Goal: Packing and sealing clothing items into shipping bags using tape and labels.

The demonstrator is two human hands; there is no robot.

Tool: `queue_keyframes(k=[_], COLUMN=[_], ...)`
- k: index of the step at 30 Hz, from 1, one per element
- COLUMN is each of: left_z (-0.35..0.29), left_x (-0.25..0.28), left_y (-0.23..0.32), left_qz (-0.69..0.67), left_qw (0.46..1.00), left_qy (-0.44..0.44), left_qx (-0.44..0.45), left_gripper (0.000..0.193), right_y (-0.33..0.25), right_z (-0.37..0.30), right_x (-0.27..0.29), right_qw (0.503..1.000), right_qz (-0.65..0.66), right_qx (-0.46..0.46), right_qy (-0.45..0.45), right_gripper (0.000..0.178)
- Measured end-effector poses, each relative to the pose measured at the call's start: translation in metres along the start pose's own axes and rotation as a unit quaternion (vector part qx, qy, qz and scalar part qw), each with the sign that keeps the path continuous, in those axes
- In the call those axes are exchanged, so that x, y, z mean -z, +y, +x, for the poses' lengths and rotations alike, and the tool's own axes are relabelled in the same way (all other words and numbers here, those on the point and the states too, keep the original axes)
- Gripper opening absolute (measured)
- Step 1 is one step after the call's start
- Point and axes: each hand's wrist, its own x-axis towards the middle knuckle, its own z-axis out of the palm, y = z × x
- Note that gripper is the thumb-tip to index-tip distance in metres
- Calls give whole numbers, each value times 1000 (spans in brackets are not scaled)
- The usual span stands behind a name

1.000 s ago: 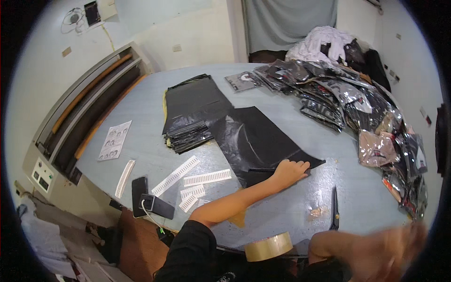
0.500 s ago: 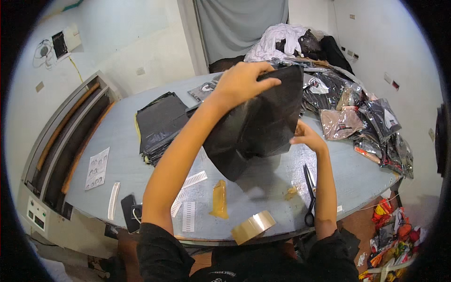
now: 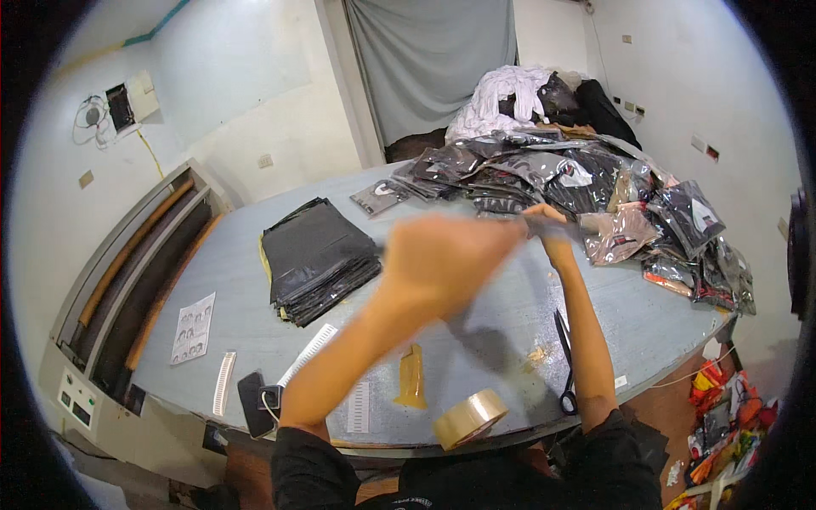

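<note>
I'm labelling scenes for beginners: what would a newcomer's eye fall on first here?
Probably the big heap of plastic-wrapped garments along the far right of the table. Next, perhaps, the motion-blurred left hand above the table's middle, then the flat black stack left of it.

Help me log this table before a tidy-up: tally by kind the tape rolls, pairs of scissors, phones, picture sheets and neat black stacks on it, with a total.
Tape roll: 1
Pair of scissors: 1
Phone: 1
Picture sheet: 1
Black stack: 1
Total: 5
</note>
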Motion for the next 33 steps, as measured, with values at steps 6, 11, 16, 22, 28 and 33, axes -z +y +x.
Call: queue_keyframes(k=[6,11,16,22,28,33], left_z=[-80,-98,-149,-217,-223,-206], left_x=[-47,-100,-179,-213,-214,-141], left_y=[92,79,27,29,40,21], left_qz=[-92,-321,-404,-259,-235,-416], left_qw=[969,855,804,865,900,804], left_qy=[-197,-407,-403,-390,-291,-299], left_qx=[-114,-5,166,179,224,301], left_gripper=[28,31,47,50,46,34], right_y=[44,95,134,76,-28,-52], right_z=[-28,-68,-79,-71,-139,-226], right_x=[31,46,41,18,-14,-33], right_qw=[992,983,965,965,842,854], right_qz=[57,-68,-142,-197,68,-5], right_qx=[19,-128,-156,-12,-112,-171], right_qy=[-115,-116,-157,-175,-524,-491], right_gripper=[9,16,35,38,90,76])
